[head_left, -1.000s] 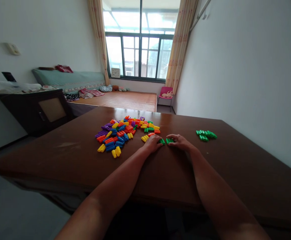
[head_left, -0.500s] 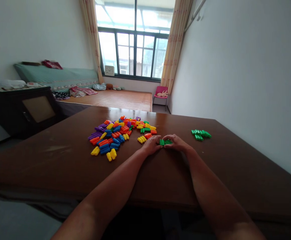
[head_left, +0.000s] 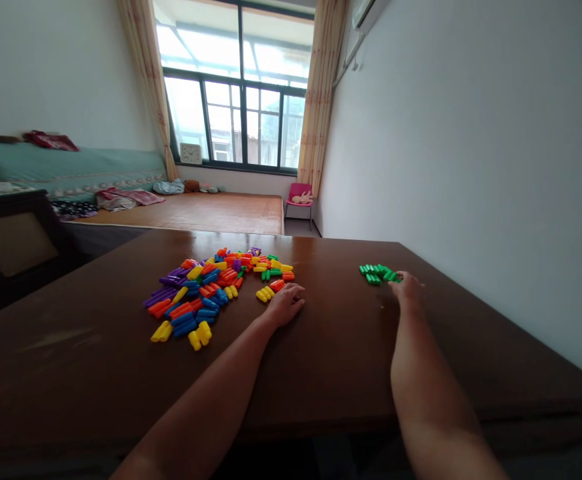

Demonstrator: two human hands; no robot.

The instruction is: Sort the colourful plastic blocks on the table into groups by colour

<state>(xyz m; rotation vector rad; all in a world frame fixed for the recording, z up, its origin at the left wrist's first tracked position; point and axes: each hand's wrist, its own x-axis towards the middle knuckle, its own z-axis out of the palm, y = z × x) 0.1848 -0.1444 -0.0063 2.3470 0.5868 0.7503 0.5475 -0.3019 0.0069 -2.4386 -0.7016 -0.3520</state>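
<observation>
My left hand [head_left: 287,304] rests on the table with its fingers loosely apart and nothing in them. Just beyond its knuckles lie an orange plastic block [head_left: 277,285] and yellow plastic blocks [head_left: 265,294], tube-shaped and joined side by side. On the right, my right hand [head_left: 409,288] pinches a green plastic block [head_left: 393,276] at the near end of a small group of green blocks [head_left: 372,274]. Its fingertips are partly hidden behind the hand. A large loose pile of purple, blue, orange and yellow blocks [head_left: 211,291] spreads to the left of my left hand.
The brown table [head_left: 331,373] reaches toward a wall [head_left: 471,147] on the right. Behind it stand a bed [head_left: 211,210] with a mat and a pink chair [head_left: 298,193] near the window. A dark cabinet [head_left: 13,233] is at the left.
My right hand has moved right, away from my left hand, carrying green to the green group. My left hand has let go of the green. The view has turned somewhat right.
</observation>
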